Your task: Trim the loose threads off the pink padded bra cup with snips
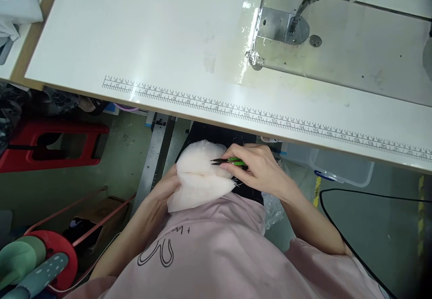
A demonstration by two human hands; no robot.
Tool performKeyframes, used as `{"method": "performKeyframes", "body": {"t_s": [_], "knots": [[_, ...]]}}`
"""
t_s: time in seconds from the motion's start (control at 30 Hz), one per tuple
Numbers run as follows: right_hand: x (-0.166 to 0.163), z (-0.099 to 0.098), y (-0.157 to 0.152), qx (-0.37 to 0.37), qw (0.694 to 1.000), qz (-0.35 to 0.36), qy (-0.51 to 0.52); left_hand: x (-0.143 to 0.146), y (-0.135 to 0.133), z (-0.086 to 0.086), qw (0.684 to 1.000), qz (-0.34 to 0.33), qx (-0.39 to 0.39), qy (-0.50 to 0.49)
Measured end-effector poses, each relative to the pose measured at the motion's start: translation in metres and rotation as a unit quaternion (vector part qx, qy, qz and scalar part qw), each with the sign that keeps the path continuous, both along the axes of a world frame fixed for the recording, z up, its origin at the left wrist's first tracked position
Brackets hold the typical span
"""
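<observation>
A white, soft padded piece of fabric (205,173) lies over my lap, with a seam or fold across its middle and loose threads at its right edge. My left hand (167,184) holds it from the left side; the fingers are partly hidden behind the fabric. In my right hand (259,166) is a pair of small thread snips (232,161) with green handles and dark blades. The blades point left and lie over the white piece. I cannot tell whether they touch it.
Ahead is a white sewing table (151,33) with a printed ruler along its front edge. The sewing machine's presser foot (295,18) stands at upper right. A red stool (91,144) is at left; a clear plastic bin (340,166) sits below the table at right, near a black cable (322,209).
</observation>
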State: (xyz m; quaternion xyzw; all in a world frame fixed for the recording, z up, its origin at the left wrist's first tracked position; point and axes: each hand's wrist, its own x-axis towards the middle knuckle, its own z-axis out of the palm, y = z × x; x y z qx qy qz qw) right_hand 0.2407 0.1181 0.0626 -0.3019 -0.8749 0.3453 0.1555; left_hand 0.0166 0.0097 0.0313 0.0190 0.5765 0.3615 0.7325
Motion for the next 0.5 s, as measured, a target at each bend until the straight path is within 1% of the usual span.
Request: {"method": "performKeyframes", "body": {"t_s": [0.13, 0.4, 0.47, 0.5], "knots": [[-0.001, -0.001, 0.000, 0.009, 1.000, 0.000, 0.008, -0.001, 0.000, 0.000, 1.000, -0.001, -0.006, -0.001], [-0.003, -0.005, 0.000, -0.006, 1.000, -0.004, 0.025, -0.002, 0.000, -0.005, 1.000, -0.004, -0.007, 0.000], [-0.004, -0.008, -0.002, -0.024, 0.998, -0.026, 0.043, -0.002, -0.002, -0.009, 1.000, 0.002, -0.004, -0.004], [-0.005, -0.010, -0.004, -0.042, 0.996, -0.052, 0.061, -0.002, -0.004, -0.011, 1.000, 0.008, -0.004, -0.007]]}}
